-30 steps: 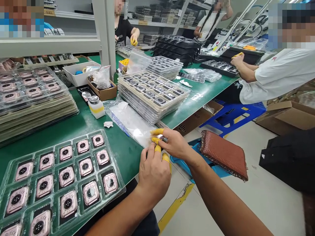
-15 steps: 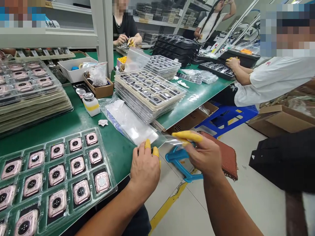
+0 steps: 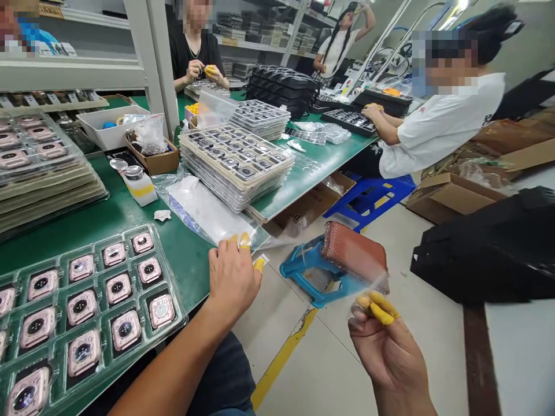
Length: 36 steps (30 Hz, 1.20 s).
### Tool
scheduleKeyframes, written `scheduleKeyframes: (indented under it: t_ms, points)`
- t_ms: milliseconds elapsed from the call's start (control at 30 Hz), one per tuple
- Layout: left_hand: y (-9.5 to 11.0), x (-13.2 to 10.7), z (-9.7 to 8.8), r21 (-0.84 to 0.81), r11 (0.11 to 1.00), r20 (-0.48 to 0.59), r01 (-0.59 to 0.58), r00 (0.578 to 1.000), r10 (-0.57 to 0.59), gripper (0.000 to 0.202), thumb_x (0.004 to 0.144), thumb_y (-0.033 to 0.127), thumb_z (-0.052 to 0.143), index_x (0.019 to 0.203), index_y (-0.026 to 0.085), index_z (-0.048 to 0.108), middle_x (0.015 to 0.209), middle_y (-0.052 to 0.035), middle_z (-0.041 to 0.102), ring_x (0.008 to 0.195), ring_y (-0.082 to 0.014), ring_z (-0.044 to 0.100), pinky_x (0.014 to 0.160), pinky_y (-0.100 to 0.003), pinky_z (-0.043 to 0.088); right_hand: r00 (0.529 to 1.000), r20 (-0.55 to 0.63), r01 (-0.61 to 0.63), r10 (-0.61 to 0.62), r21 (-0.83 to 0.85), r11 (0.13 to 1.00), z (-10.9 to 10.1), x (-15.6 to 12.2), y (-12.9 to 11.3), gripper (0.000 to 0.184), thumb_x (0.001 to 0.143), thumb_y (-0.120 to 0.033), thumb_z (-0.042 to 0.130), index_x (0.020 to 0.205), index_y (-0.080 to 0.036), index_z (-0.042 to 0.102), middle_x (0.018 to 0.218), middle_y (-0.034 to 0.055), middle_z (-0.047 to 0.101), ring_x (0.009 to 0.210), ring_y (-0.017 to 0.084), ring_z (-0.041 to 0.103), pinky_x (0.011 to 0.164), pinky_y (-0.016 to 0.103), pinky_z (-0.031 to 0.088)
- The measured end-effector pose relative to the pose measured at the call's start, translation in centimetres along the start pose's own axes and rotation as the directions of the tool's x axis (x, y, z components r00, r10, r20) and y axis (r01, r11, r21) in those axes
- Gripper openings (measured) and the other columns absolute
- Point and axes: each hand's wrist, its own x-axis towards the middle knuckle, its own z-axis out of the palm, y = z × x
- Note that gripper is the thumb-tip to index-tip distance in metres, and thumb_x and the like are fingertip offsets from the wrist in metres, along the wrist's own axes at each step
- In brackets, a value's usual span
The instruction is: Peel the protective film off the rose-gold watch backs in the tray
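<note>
Green surface (image 3: 111,215), bearing one clear tray (image 3: 134,283) of pink watch cases (image 3: 125,330), one white bottle (image 3: 141,189) with yellow band, one stack of trays (image 3: 219,180). Hands, two, well apart as I view them remotely: left hand (image 3: 232,277), fingers over a clear packet (image 3: 203,211) at the surface's edge, grip not one I can tell; right hand (image 3: 390,352), yellow-tipped, pinching clear film (image 3: 372,285) above the floor (image 3: 303,358), near a blue stool (image 3: 321,297).

Watch tray (image 3: 167,275) cut off at left, tray stack (image 3: 56,193) likewise, clear film (image 3: 372,283) blurred at right hand (image 3: 390,353)
</note>
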Motion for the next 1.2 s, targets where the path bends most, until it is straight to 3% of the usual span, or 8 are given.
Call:
scheduleKeyframes:
  t_ms: [167, 300, 600, 800, 967, 1200]
  points:
    - [0.3, 1.6, -1.3, -0.002, 0.992, 0.049, 0.128, 0.991, -0.128, 0.040, 0.100, 0.041, 0.064, 0.132, 0.017, 0.060, 0.125, -0.0105, 0.066, 0.114, -0.0277, 0.065, 0.096, -0.050, 0.056, 0.999, -0.043, -0.010, 0.018, 0.179, 0.984, -2.3, 1.6, -0.7, 0.029, 0.059, -0.020, 0.083, 0.084, -0.023, 0.069, 0.071, -0.0068, 0.059, 0.053, 0.005, 0.052, 0.043, 0.014, 0.045]
    - [-0.1, 2.2, -2.4, -0.048, 0.978, 0.113, 0.204, 0.974, -0.198, 0.035, 0.101, 0.039, 0.064, 0.128, 0.017, 0.063, 0.126, -0.0102, 0.067, 0.111, -0.0259, 0.067, 0.095, -0.048, 0.058, 0.997, -0.019, -0.068, 0.075, 0.260, 0.963, -2.3, 1.6, 0.2, 0.031, 0.060, -0.016, 0.081, 0.087, -0.023, 0.067, 0.070, -0.0078, 0.057, 0.052, 0.005, 0.050, 0.043, 0.013, 0.043]
    - [-0.9, 4.2, -3.7, -0.141, 0.898, 0.201, 0.417, 0.900, -0.386, 0.038, 0.100, 0.040, 0.065, 0.130, 0.017, 0.061, 0.127, -0.0103, 0.066, 0.109, -0.0256, 0.068, 0.093, -0.048, 0.058, 0.953, 0.189, -0.284, 0.235, 0.299, 0.911, 3.4, 1.3, 4.7, 0.030, 0.069, -0.029, 0.085, 0.095, -0.025, 0.072, 0.074, -0.0057, 0.066, 0.053, 0.006, 0.051, 0.045, 0.016, 0.044]
    - [-4.3, 8.2, -5.0, -0.188, 0.835, 0.317, 0.517, 0.837, -0.446, 0.037, 0.100, 0.037, 0.065, 0.131, 0.017, 0.061, 0.127, -0.0105, 0.066, 0.106, -0.0246, 0.069, 0.090, -0.045, 0.060, 0.907, 0.302, -0.379, 0.293, 0.285, 0.880, 7.0, 0.0, 6.9, 0.030, 0.068, -0.033, 0.087, 0.093, -0.024, 0.073, 0.073, -0.0055, 0.067, 0.052, 0.006, 0.051, 0.047, 0.018, 0.046]
    - [-6.7, 10.6, -6.0, -0.123, 0.844, 0.468, 0.521, 0.781, -0.414, 0.033, 0.100, 0.037, 0.065, 0.126, 0.016, 0.063, 0.123, -0.0095, 0.068, 0.101, -0.0229, 0.070, 0.086, -0.043, 0.062, 0.872, 0.347, -0.442, 0.346, 0.254, 0.860, 7.6, -1.8, 7.8, 0.035, 0.066, -0.036, 0.091, 0.092, -0.022, 0.074, 0.072, -0.0054, 0.069, 0.052, 0.005, 0.054, 0.048, 0.015, 0.049]
    - [-7.1, 10.0, -7.2, 0.016, 0.920, 0.433, 0.391, 0.827, -0.358, 0.035, 0.100, 0.037, 0.066, 0.129, 0.017, 0.062, 0.130, -0.0107, 0.065, 0.110, -0.0257, 0.067, 0.093, -0.047, 0.059, 0.865, 0.337, -0.458, 0.372, 0.228, 0.859, 5.0, -3.5, 6.0, 0.044, 0.063, -0.036, 0.096, 0.101, -0.024, 0.077, 0.076, -0.0038, 0.074, 0.057, 0.007, 0.064, 0.054, 0.016, 0.058]
